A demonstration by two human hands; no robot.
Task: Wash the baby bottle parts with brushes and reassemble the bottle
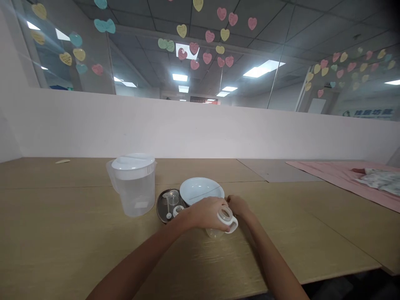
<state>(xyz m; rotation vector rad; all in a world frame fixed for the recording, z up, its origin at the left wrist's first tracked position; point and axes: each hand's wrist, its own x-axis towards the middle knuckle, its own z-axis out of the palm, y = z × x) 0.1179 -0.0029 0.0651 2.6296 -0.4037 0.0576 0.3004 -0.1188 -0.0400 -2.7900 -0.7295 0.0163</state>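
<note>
My left hand [208,211] is wrapped round a clear baby bottle [215,233] with a white handle ring at its top. The bottle's open mouth faces up toward me, with no lid on it. Close by on the right, my right hand [238,205] is beside the right edge of a white bowl [200,187]. Its fingers are curled in, and what they hold, if anything, is hidden. Left of the bowl, a round metal tray [160,210] carries a clear cap [173,197], a straw [168,204] with a white end, and a white bottle part [177,210], partly hidden by my left wrist.
A clear plastic pitcher [137,196] with a white lid stands left of the tray. A pink cloth [331,175] with a patterned fabric on it lies at the far right. A low white wall with glass above borders the wooden table [78,233]. The table's front edge is at lower right.
</note>
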